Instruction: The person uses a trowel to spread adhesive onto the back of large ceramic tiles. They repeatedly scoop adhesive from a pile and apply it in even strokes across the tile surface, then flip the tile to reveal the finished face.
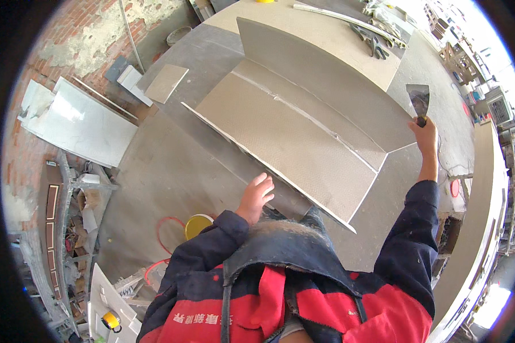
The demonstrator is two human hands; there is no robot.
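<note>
My right hand (424, 136) grips the dark handle of a putty knife (419, 99), its wide blade pointing up and away, beside the right end of a tan panel assembly. A textured tan slab (294, 137) forms the assembly's middle, with a whitish line of paste running along it. Along its far side a taller brownish-grey panel (320, 74) stands on edge. My left hand (257, 198) has its fingers apart and holds nothing. It is at the assembly's near edge; whether it touches the edge I cannot tell.
Clamps (375, 46) and long strips lie at the back right of the worktable. A loose tan tile (166, 83) rests at its far left. White slabs (77, 123) lean by the brick wall. A yellow bucket (198, 226) and red hose (161, 234) are near my left arm.
</note>
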